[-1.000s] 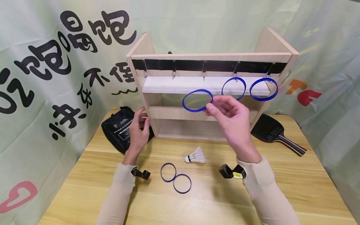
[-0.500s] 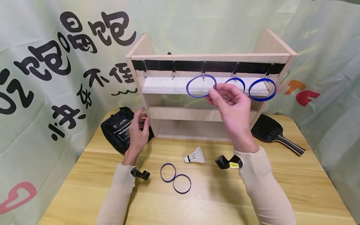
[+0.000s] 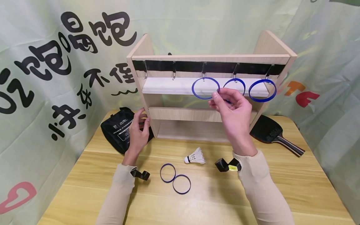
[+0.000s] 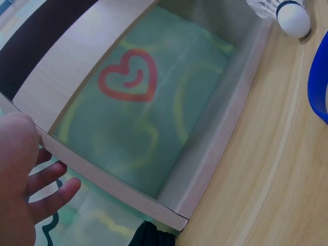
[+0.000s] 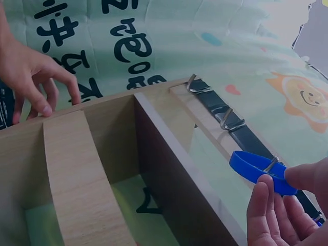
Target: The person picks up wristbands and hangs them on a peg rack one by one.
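Right hand (image 3: 232, 107) pinches blue ring (image 3: 205, 88) at its right edge, ring at middle hook (image 3: 203, 72) of wooden rack (image 3: 208, 57). Ring looks thin, light, probably bendy; rim pinch suits. Left hand (image 3: 138, 131) rests with relaxed fingers against rack's left side panel.

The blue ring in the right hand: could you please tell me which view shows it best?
The head view: the blue ring shows whole, pinched by the right hand, at the middle hook. The right wrist view shows only part of its band, close up on the hook. The left wrist view misses it.
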Action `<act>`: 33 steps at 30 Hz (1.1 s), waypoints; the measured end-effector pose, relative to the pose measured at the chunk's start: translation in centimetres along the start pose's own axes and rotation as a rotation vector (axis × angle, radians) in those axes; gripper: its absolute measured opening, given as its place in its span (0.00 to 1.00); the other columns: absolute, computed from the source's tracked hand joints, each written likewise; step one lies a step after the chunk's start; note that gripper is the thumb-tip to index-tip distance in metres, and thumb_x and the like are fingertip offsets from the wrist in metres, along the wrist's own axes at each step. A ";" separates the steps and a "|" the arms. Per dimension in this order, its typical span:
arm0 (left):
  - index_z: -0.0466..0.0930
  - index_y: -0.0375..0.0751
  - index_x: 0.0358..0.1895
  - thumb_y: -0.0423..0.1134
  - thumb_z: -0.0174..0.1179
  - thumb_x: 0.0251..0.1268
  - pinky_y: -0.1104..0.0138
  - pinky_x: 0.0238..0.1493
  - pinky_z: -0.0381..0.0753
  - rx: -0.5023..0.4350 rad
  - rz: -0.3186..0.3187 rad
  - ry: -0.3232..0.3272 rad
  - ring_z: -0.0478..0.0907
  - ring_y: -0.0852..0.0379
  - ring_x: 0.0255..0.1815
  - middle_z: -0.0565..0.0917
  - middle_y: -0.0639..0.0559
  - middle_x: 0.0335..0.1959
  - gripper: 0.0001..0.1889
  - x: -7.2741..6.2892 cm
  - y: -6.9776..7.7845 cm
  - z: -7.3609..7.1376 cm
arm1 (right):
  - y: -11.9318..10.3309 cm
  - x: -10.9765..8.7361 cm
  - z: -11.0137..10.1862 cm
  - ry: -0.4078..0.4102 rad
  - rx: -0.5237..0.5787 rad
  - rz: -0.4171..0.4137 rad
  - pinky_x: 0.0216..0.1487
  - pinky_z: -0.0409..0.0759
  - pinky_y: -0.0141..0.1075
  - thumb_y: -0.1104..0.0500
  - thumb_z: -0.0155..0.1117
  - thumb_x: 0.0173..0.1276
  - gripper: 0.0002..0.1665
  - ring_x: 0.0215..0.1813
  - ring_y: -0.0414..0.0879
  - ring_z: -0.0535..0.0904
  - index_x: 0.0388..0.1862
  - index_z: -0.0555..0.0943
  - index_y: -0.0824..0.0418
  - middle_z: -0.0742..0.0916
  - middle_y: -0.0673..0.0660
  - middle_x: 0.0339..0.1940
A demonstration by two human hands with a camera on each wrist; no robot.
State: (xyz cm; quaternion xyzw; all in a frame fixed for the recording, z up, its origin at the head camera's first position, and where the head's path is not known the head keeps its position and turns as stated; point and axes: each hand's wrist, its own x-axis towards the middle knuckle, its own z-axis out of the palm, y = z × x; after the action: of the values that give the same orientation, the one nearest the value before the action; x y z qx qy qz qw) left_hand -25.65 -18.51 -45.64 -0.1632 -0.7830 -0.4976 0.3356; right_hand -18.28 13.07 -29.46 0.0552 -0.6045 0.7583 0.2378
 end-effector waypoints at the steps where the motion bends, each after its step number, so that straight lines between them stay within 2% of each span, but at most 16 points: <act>1: 0.76 0.41 0.74 0.31 0.61 0.82 0.83 0.43 0.79 0.001 0.002 -0.002 0.90 0.35 0.44 0.89 0.34 0.51 0.22 0.0 0.0 0.0 | 0.0 -0.2 -0.1 -0.002 -0.006 0.006 0.48 0.92 0.35 0.68 0.72 0.75 0.08 0.35 0.40 0.92 0.49 0.86 0.59 0.91 0.47 0.38; 7: 0.76 0.39 0.74 0.31 0.61 0.83 0.84 0.43 0.78 0.008 0.011 -0.001 0.90 0.35 0.44 0.89 0.33 0.50 0.22 0.0 -0.1 0.0 | 0.4 -1.4 -0.7 -0.003 -0.027 0.035 0.46 0.92 0.36 0.67 0.73 0.75 0.10 0.34 0.41 0.90 0.51 0.84 0.58 0.87 0.50 0.41; 13: 0.76 0.40 0.74 0.31 0.61 0.83 0.83 0.44 0.78 0.007 0.007 0.000 0.90 0.38 0.44 0.89 0.34 0.50 0.22 0.1 -0.1 0.0 | 1.0 -2.7 -1.1 -0.041 -0.029 0.016 0.43 0.91 0.33 0.69 0.74 0.73 0.07 0.31 0.44 0.87 0.44 0.83 0.62 0.88 0.53 0.35; 21: 0.76 0.39 0.74 0.31 0.61 0.83 0.84 0.43 0.78 0.005 0.006 -0.002 0.90 0.37 0.44 0.89 0.33 0.50 0.22 0.0 -0.1 0.0 | 2.2 -3.9 -1.6 -0.071 -0.148 0.025 0.43 0.88 0.30 0.67 0.75 0.73 0.07 0.32 0.44 0.86 0.40 0.83 0.59 0.88 0.51 0.35; 26: 0.76 0.39 0.74 0.32 0.60 0.83 0.83 0.43 0.79 0.000 0.010 -0.001 0.90 0.39 0.44 0.89 0.33 0.50 0.22 0.1 -0.2 0.0 | 3.3 -4.6 -1.8 -0.101 -0.211 0.029 0.41 0.86 0.28 0.68 0.75 0.72 0.08 0.34 0.42 0.84 0.39 0.83 0.60 0.87 0.48 0.33; 33: 0.76 0.39 0.74 0.30 0.61 0.82 0.84 0.42 0.78 0.002 0.005 0.003 0.90 0.39 0.44 0.89 0.32 0.50 0.22 0.0 0.0 0.1 | 5.2 -5.9 -2.0 -0.155 -0.241 0.066 0.39 0.83 0.26 0.70 0.76 0.69 0.08 0.35 0.40 0.82 0.38 0.83 0.64 0.87 0.46 0.32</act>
State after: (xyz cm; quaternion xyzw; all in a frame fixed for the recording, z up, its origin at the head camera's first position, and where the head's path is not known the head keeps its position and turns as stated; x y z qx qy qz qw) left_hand -25.67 -18.46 -45.66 -0.1641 -0.7825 -0.4964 0.3382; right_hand -14.93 12.44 -36.84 0.0650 -0.7090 0.6812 0.1703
